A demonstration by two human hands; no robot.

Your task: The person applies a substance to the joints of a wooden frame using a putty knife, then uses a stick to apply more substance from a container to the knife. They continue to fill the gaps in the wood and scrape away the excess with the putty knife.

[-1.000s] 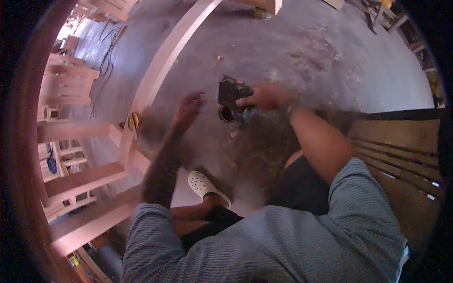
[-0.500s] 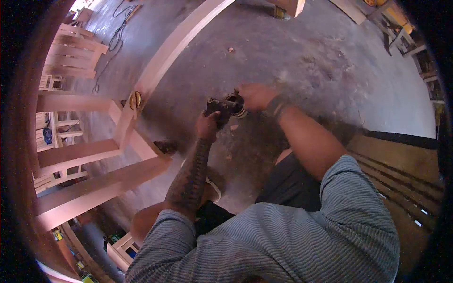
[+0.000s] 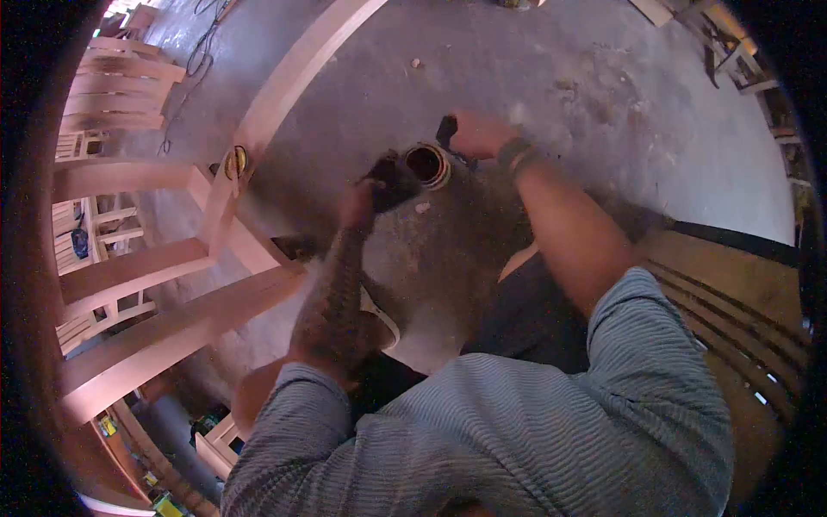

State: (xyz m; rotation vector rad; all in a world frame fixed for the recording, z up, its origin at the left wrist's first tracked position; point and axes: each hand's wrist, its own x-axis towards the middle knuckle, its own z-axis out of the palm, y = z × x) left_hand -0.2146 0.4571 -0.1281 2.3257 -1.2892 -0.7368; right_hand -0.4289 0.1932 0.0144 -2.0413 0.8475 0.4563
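Note:
Near the middle of the view, my left hand (image 3: pixel 360 207) is wrapped round a dark object (image 3: pixel 394 185), blurred by motion. Just right of that object stands a round open container (image 3: pixel 427 165) with a pale rim and a dark inside. Above and right of the container, my right hand (image 3: pixel 480 134) is closed round a small dark item (image 3: pixel 447 130) that sticks out past the fingers; its kind cannot be made out. The two hands are apart, one on each side of the container.
A light wooden frame (image 3: pixel 181 332) fills the left side, with a roll of tape (image 3: pixel 235 162) on its beam. Slatted wooden pieces (image 3: pixel 116 90) lie behind it. A slatted wooden surface (image 3: pixel 732 302) is at the right. Cables (image 3: pixel 200 65) run over the floor at the upper left.
My right hand has moved up and away from my left hand, taking the small dark item with it. The dark object in my left hand has shifted left, and the container now shows between the hands.

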